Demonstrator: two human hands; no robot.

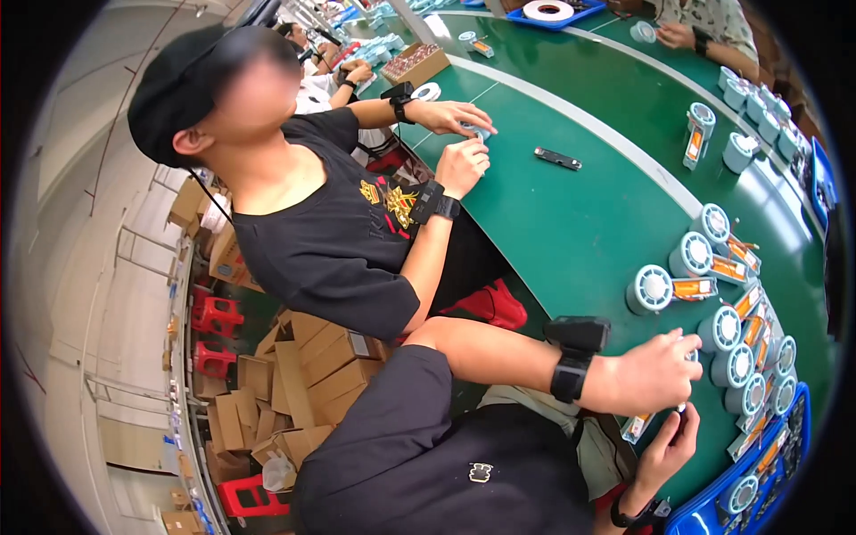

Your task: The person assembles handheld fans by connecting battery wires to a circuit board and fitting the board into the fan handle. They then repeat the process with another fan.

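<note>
My left hand (646, 370) is closed, fingers curled around a light-blue part (693, 355) that is mostly hidden by them. Just below it, my right hand (670, 450) has its thumb and fingers pinched together near a small white-tipped piece (682, 407); what they grip is too covered to make out. A light-blue and silver housing end (635, 428) shows beneath my left hand. Close beyond both hands, several light-blue round units (733, 366) with slatted rims lie on the green table (571, 241), some joined to housings with orange insides (694, 288).
A blue tray (794, 419) with dark parts borders my right side. To my left, a co-worker in black (312, 214) handles a light-blue part; a dark bar-shaped piece (558, 159) lies near them. More units (700, 134) stand across the table. Cardboard boxes (303, 374) and red stools (216, 316) fill the floor behind.
</note>
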